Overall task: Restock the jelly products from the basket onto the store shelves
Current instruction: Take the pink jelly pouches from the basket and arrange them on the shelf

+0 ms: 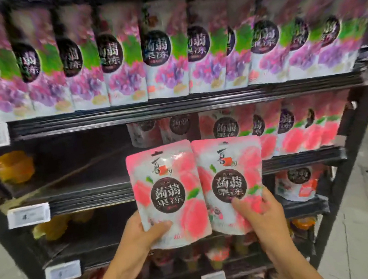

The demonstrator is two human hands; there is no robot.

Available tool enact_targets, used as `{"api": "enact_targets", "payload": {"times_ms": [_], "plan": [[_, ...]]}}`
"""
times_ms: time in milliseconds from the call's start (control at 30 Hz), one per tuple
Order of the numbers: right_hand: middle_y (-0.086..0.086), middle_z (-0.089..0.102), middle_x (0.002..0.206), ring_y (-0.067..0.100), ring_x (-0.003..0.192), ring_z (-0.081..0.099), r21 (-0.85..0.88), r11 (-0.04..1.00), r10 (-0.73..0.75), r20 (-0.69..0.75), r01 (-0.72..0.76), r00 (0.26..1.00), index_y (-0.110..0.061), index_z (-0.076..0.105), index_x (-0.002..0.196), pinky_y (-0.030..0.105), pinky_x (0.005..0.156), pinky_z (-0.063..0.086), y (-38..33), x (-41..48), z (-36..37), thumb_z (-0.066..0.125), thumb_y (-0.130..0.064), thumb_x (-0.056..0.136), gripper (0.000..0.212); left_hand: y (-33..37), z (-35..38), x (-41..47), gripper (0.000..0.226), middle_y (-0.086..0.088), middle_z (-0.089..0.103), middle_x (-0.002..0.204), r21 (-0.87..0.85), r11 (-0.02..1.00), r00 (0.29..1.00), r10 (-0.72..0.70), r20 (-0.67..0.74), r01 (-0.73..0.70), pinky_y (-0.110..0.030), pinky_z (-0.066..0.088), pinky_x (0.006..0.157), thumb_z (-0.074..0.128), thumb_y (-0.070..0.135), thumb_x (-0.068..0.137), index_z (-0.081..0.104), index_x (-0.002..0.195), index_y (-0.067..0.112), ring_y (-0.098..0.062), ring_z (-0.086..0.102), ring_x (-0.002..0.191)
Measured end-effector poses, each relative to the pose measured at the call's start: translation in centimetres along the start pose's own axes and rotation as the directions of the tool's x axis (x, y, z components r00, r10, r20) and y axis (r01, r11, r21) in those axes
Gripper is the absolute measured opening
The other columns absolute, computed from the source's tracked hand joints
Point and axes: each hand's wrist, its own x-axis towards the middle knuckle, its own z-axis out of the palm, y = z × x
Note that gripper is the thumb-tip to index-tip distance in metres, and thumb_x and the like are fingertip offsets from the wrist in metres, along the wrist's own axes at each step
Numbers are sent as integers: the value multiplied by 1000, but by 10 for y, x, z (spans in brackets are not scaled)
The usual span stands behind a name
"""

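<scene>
I hold two pink peach jelly pouches side by side in front of the black shelf rack. My left hand (143,236) grips the bottom of the left pouch (168,190), thumb on its front. My right hand (258,212) grips the lower edge of the right pouch (231,180). Both pouches are upright, just in front of the middle shelf (86,196), whose left part is bare. A row of matching peach pouches (297,131) stands on the right of that shelf. The basket is out of view.
Purple grape jelly pouches (164,53) fill the top shelf. Yellow jelly packs (11,166) sit far left on the middle shelf and on the one below. Small jelly cups (197,258) line the lower shelves. White price tags (28,215) hang on shelf edges. Grey tiled floor lies at right.
</scene>
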Motion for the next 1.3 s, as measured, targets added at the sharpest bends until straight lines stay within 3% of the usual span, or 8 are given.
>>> {"api": "enact_targets", "payload": {"times_ms": [200,567,733,900,1000,1167,1233,1300], "plan": [[-11,73,110,8,106,67,-25,998,-53,-29,52,998,-40,64,116,39,94,53,-12,24,5,80,-45,71,47,3,6,14,41,-12,74,111,34,999,997,3,-76,-1,-32,60,75,77,10,73,68,112,15,-31,71,103],[-5,76,95,19,94,71,-46,998,-48,-11,48,999,-31,71,93,51,85,58,-17,74,38,85,-40,72,27,12,-6,28,37,-9,75,108,70,997,991,-3,-131,12,-31,60,71,84,25,66,74,101,28,-26,73,99],[-3,75,97,21,97,69,-67,996,-68,-5,67,998,-26,70,94,53,87,56,-24,92,58,84,-46,71,34,13,-18,29,43,-8,75,109,80,997,989,-1,-150,13,-29,59,75,86,31,62,73,103,29,-26,72,101],[10,66,124,30,119,60,-72,995,-69,-38,67,997,-10,62,121,53,97,51,-26,107,79,81,-61,63,79,15,-25,30,44,-9,75,111,78,997,985,15,-170,-2,-30,60,76,86,31,61,73,103,28,-27,72,102],[3,66,124,22,116,60,-105,992,-84,-71,76,994,-11,60,113,55,98,48,-25,114,88,79,-57,70,66,16,-29,31,44,-8,75,110,83,997,984,20,-179,-5,-29,59,75,86,31,61,73,103,29,-26,72,102],[-11,59,76,-5,77,53,-167,977,-154,-107,135,982,-19,57,90,28,79,48,-11,110,91,81,-44,76,36,13,-33,32,44,-9,75,110,80,997,979,37,-198,-22,-28,59,75,85,25,62,73,104,26,-26,72,101],[-13,62,82,2,83,58,-185,965,-197,-54,184,979,-18,58,96,20,80,47,-9,108,86,80,-40,78,36,10,-33,33,47,-10,75,109,76,997,976,42,-215,-26,-29,59,74,85,24,61,72,106,21,-27,72,101],[-4,67,95,13,94,63,-233,955,-194,-14,185,981,-14,59,107,30,86,52,-7,106,79,79,-38,80,42,8,-33,34,44,-11,75,110,67,998,975,34,-220,-20,-29,59,74,84,17,64,72,106,20,-28,72,101]]}}
